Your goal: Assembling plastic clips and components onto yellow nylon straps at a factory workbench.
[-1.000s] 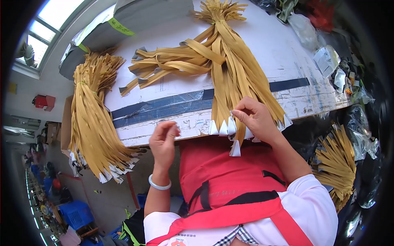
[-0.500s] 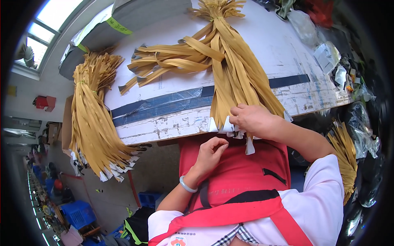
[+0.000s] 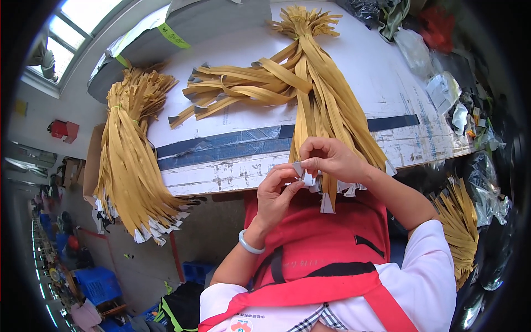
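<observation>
A bundle of long tan zipper-like strips (image 3: 332, 94) lies down the table, tied near its far end. White tips hang over the near edge. There my right hand (image 3: 334, 160) pinches the pale tip of one strip (image 3: 298, 168) between thumb and fingers. My left hand (image 3: 276, 193), with a pale bangle on the wrist, meets it from the left, its thumb and fingers closed on the same tip. Several strips with grey ends (image 3: 238, 91) fan out leftward from the bundle. One white-tipped strip (image 3: 327, 205) dangles lower, just below my right hand.
A second tied bundle of tan strips (image 3: 130, 166) drapes over the table's left edge. More tan strips (image 3: 458, 232) hang at the right. Dark tape (image 3: 221, 145) crosses the white tabletop (image 3: 232, 177). Plastic bags (image 3: 414, 52) crowd the right side; a blue crate (image 3: 98, 285) stands lower left.
My left hand has risen from in front of the apron to the table edge and joined my right hand. A pale strip tip now shows between their fingers. My right hand has shifted slightly left.
</observation>
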{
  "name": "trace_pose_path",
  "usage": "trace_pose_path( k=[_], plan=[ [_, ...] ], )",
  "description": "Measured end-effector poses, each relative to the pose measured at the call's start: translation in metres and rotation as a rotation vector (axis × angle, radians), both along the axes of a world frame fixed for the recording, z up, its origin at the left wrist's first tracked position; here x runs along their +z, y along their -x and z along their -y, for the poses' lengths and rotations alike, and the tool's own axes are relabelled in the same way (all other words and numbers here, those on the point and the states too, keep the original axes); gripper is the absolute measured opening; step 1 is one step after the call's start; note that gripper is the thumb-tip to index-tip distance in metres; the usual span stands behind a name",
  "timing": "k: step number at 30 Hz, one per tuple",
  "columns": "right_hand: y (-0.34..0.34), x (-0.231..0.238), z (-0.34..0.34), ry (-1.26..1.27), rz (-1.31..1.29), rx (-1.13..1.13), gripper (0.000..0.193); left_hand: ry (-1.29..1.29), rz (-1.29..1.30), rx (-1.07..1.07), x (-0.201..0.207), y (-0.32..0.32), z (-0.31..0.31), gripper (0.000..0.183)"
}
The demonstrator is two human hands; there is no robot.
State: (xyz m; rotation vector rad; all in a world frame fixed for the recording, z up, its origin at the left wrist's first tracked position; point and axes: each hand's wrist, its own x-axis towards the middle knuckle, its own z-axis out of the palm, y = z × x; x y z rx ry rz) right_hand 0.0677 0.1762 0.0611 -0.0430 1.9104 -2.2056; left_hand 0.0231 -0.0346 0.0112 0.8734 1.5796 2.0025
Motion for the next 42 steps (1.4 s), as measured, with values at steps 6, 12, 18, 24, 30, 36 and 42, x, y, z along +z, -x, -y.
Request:
trace_pose_path(
  k=[6, 12, 18, 24, 30, 36, 42],
  plan=[
    [0.005, -0.009, 0.011, 0.163, 0.004, -0.082, 0.013, -0.115, 0.206, -0.028, 0.005, 0.017, -0.003, 0.038],
    [0.008, -0.015, 0.005, 0.204, 0.042, -0.052, 0.011, -0.039, 0.353, -0.118, 0.014, 0.028, -0.002, 0.028],
    [0.007, -0.020, 0.011, 0.211, 0.022, -0.069, 0.013, -0.127, 0.266, -0.090, -0.005, 0.034, -0.005, 0.019],
    [0.013, 0.000, -0.002, 0.088, 0.093, 0.164, 0.018, -0.066, 0.299, -0.160, 0.003, 0.041, 0.000, 0.016],
    [0.018, -0.008, -0.004, 0.089, 0.017, 0.128, 0.018, -0.073, 0.235, -0.181, 0.008, 0.050, -0.004, 0.015],
    [0.007, -0.011, 0.012, -0.167, -0.115, -0.132, 0.014, 0.066, -0.014, 0.088, 0.006, 0.032, -0.008, 0.012],
    [0.009, -0.019, 0.036, -0.770, -0.619, -0.471, 0.008, 0.170, -0.030, 0.084, -0.004, 0.011, -0.009, 0.016]
  ],
)
